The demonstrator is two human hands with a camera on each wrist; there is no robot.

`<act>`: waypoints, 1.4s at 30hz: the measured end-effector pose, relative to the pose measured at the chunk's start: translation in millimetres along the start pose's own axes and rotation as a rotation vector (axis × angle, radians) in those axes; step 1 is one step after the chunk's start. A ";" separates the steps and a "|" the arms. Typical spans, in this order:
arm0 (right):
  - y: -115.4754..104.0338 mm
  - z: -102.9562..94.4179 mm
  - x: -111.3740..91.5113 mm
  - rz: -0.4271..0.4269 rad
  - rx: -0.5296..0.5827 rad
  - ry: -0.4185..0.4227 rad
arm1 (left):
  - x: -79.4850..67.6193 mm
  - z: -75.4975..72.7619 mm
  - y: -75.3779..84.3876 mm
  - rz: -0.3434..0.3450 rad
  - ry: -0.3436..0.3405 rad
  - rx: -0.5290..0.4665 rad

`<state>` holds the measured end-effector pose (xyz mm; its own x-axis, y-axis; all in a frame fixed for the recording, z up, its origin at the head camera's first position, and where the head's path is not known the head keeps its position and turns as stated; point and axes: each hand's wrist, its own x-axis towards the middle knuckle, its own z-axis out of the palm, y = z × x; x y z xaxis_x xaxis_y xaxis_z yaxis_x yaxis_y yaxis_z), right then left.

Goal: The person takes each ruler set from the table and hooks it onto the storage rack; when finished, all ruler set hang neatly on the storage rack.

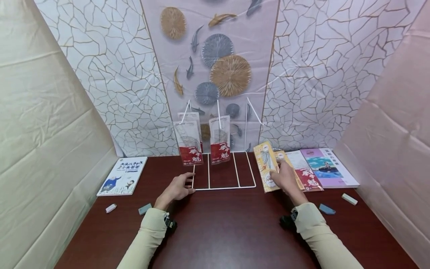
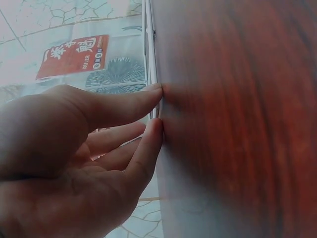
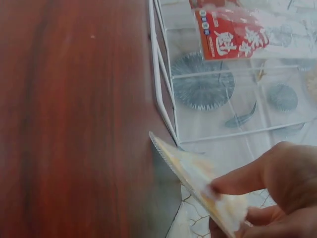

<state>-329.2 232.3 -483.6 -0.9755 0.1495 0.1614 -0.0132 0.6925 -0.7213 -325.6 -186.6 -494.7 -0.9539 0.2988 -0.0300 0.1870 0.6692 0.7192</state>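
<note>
A white wire display rack [image 1: 231, 188] stands on the table, its base divided into lanes with hook arms above. My left hand [image 1: 176, 188] touches the rack's front left corner, thumb and fingertips apart on the wire [image 2: 152, 54]. Red-and-clear ruler packs hang from the rack: one pack [image 1: 190, 144] in front of another at the left, and a single pack [image 1: 220, 140] in the middle. At the right, my right hand [image 1: 287, 178] pinches a flat yellow packet [image 1: 265, 164], tilted off the table in the right wrist view. A second yellow packet [image 1: 297, 178] lies partly behind that hand.
Right of the rack lie another red ruler pack [image 1: 307, 175] and a pink-edged book [image 1: 327, 168]. A white book [image 1: 122, 175] lies at the far left. Small erasers [image 1: 111, 208], [image 1: 145, 209] sit at the left, with blue [image 1: 327, 209] and white [image 1: 349, 198] pieces at the right.
</note>
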 end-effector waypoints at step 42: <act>-32.2 -11.2 -29.4 -0.390 0.638 0.137 | -0.3 -1.4 -5.5 0.026 0.016 0.002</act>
<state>-297.6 213.6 -457.6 -0.8384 0.0930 0.5370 -0.5169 0.1767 -0.8376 -326.6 -191.3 -497.6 -0.9524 0.3049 -0.0005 0.2118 0.6628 0.7182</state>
